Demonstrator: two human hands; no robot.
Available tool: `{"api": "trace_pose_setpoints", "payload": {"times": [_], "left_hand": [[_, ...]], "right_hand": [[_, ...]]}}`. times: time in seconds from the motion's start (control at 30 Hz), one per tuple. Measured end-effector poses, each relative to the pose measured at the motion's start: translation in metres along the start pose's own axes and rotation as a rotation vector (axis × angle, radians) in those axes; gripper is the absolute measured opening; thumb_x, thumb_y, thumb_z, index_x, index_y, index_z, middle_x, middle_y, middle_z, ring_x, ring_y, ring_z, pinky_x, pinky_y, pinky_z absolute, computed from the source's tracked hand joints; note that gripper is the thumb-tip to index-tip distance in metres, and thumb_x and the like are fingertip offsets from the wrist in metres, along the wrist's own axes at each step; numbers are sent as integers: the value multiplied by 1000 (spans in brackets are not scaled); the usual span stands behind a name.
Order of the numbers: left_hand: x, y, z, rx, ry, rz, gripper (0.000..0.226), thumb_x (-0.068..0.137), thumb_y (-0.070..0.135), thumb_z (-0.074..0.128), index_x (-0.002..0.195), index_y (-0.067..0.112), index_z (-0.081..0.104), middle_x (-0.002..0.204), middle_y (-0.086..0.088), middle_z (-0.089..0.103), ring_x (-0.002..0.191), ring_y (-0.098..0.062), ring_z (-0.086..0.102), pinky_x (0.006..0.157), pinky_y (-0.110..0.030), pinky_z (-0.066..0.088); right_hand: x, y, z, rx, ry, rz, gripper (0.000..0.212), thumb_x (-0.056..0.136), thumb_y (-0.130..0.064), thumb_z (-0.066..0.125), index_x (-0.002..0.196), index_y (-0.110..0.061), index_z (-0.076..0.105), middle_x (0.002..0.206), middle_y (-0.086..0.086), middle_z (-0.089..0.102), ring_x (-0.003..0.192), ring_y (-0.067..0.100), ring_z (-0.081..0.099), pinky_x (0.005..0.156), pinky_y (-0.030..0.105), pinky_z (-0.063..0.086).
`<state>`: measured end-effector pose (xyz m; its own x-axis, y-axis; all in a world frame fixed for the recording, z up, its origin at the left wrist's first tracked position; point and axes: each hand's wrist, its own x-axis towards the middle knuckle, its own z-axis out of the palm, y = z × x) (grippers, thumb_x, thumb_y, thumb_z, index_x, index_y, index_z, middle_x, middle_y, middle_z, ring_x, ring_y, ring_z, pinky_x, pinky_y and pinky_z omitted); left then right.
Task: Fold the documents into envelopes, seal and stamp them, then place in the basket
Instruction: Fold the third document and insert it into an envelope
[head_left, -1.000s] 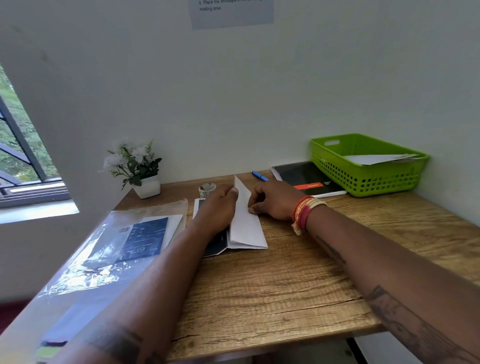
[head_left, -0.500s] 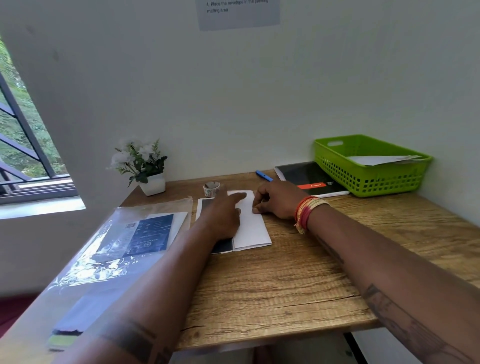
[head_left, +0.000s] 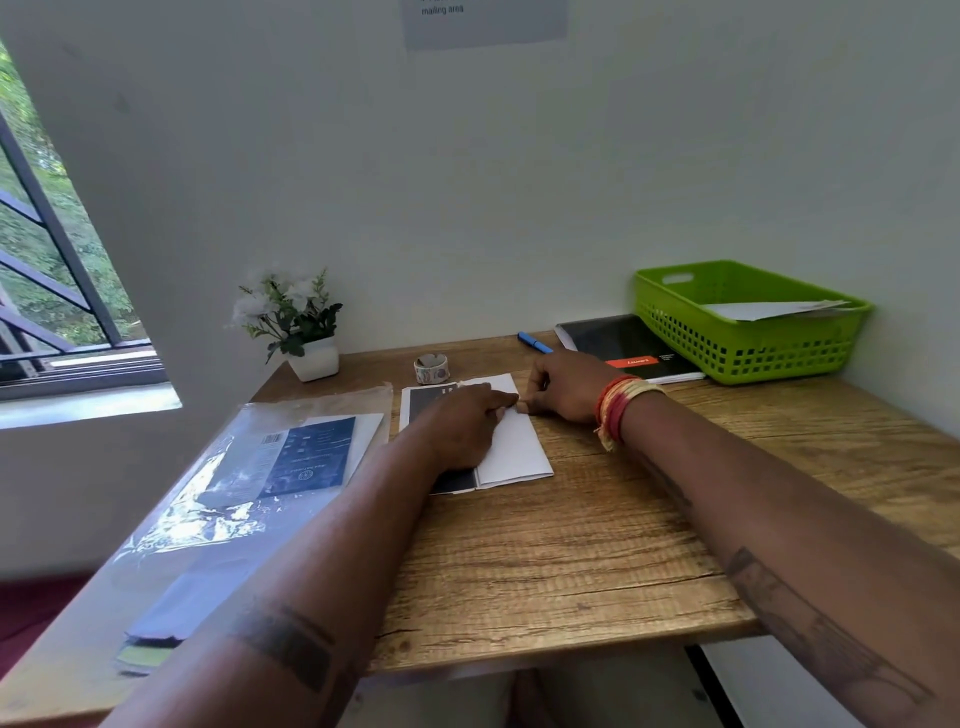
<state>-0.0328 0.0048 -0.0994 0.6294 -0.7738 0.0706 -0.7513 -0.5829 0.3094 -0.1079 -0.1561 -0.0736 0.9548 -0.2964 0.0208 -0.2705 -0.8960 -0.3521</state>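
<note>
A folded document (head_left: 514, 447), white outside with a dark printed inner side, lies flat on the wooden desk (head_left: 571, 545). My left hand (head_left: 462, 426) rests palm down on it, fingers stretched along the fold toward the right. My right hand (head_left: 563, 392) presses the document's right edge with curled fingertips, touching the left fingertips. The green basket (head_left: 748, 353) stands at the back right with white envelopes (head_left: 769, 309) inside. A clear plastic sleeve (head_left: 223, 499) with more printed documents (head_left: 317, 452) lies to the left.
A small tape roll (head_left: 431, 369) sits behind the document. A blue pen (head_left: 535, 343) and a dark notebook (head_left: 623, 345) lie by the wall beside the basket. A potted plant (head_left: 301, 327) stands at the back left. A window is on the left.
The raised flap of the document has been folded down flat. My left hand slid forward along the crease to meet my right fingertips.
</note>
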Motion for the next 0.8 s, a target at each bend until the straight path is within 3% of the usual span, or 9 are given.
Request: {"api": "trace_pose_setpoints", "payload": {"times": [0.13,0.3,0.57,0.8], "left_hand": [[2,-2,2,9,7,1,43,109,24,39,151,34,44,162,2,36,149,-20,30,120,-35,27],[4,-3,3,18,0,10,43,109,26,37,151,34,43,163,2,33,151,-19,27,121,-35,24],[5,-3,2,30,-7,12,44,109,25,38,152,35,41,163,2,32,151,-19,28,119,-34,26],[7,-4,3,40,-12,11,45,109,23,37,152,35,41,163,2,33,150,-20,30,120,-36,29]], "right_hand": [[-3,1,-7,13,-76,4,25,90,-44,70,104,-24,67,107,-3,67,100,15,60,86,30,49],[-14,0,-17,23,-171,-36,22,88,-43,73,99,-28,62,98,-10,61,89,7,55,74,27,42],[-25,-3,-27,-24,-317,-21,36,86,-46,74,114,-30,60,101,-12,57,92,6,51,82,29,41],[-25,-3,-31,-80,-395,-17,42,80,-49,79,113,-36,56,102,-11,56,95,7,51,83,32,42]]}}
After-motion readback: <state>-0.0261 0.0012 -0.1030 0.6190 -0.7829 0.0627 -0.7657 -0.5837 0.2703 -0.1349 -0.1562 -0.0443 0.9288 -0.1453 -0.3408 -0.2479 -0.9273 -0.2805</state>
